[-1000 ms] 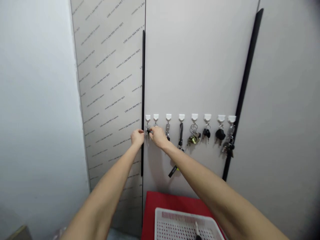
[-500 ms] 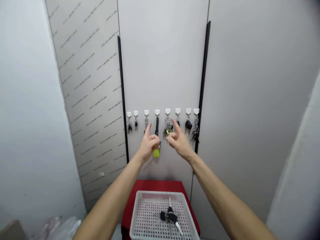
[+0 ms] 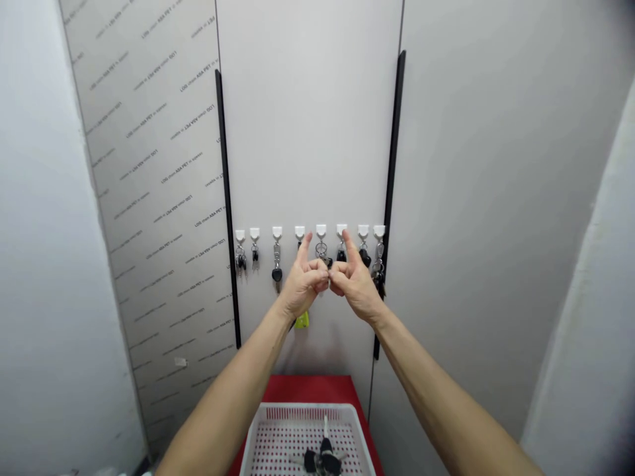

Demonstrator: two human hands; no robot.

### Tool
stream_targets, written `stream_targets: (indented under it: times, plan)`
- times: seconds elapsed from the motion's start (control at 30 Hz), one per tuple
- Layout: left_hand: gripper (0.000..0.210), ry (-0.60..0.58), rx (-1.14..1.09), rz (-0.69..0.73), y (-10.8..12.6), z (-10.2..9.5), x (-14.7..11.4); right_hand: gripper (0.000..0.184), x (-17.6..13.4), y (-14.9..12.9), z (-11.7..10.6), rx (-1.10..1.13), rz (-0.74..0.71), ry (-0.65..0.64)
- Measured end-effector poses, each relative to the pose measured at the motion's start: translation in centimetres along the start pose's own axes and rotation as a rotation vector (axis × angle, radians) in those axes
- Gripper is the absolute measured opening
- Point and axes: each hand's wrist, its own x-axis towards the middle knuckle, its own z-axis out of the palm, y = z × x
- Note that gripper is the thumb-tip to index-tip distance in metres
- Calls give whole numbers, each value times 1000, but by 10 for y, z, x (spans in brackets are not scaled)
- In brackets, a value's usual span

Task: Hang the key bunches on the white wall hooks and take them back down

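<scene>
My left hand is raised before the panel, index finger pointing up and the other fingers curled in, with nothing visible in it. My right hand mirrors that pose, also with nothing visible in it. Their curled fingers meet or nearly meet in the middle. Behind them a row of white hooks holds several key sets. A black-headed key hangs left of my hands, and a key bunch hangs at the far right. A yellow-green tag shows below my left hand. My hands partly cover the middle keys.
Below, a white perforated basket stands on a red-covered surface, with black-headed keys inside. Black vertical strips edge the panel on both sides. White walls stand at far left and right.
My two hands have come together from a small gap, keeping the same pose. The view has shifted, so the basket sits lower and the hooks lie farther left.
</scene>
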Motion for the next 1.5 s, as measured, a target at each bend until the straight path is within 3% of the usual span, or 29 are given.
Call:
stream_targets:
  times: [0.1,0.2,0.27,0.37,0.43,0.6,0.7,0.83,0.93,1.03,1.1,1.17,1.23,1.3,1.4,1.5]
  plan:
    - [76,10,-2,-15,-5,-15,-6,73,-2,13,14,-21,33,13]
    - [72,119,132,-47,-6,-50,-14,69,4,35,38,-64,101,49]
    - [65,331,349,-31,-3,-83,-17,57,16,53,58,-153,166,123]
    - [51,773,829,78,6,-133,-16,43,42,80,84,-415,212,259]
    - [47,910,1135,139,9,-157,-11,41,59,96,97,-610,197,300]
    - [37,850,1532,84,5,-178,6,18,83,115,104,-943,237,307]
    - [22,789,1540,59,13,-182,13,23,93,102,98,-999,181,306]
    - [21,696,1506,208,44,-184,20,24,117,70,87,-1000,12,380]
    - [19,615,1647,229,74,-178,31,24,131,51,81,-961,-27,267]
    - [17,353,1852,128,103,-170,49,24,125,38,75,-891,-24,90]
    - [19,285,1925,99,116,-165,62,23,109,34,70,-856,-21,3]
    - [19,285,1950,87,122,-162,72,21,82,37,63,-824,34,-164]
    - [18,249,1955,63,118,-160,76,20,45,50,55,-766,138,-398]
    - [18,200,1960,47,106,-160,74,19,1,72,48,-677,250,-552]
    - [20,223,1943,42,80,-163,63,15,-64,113,41,-578,489,-585]
    - [20,327,1834,52,59,-167,48,14,-103,145,40,-569,557,-614]
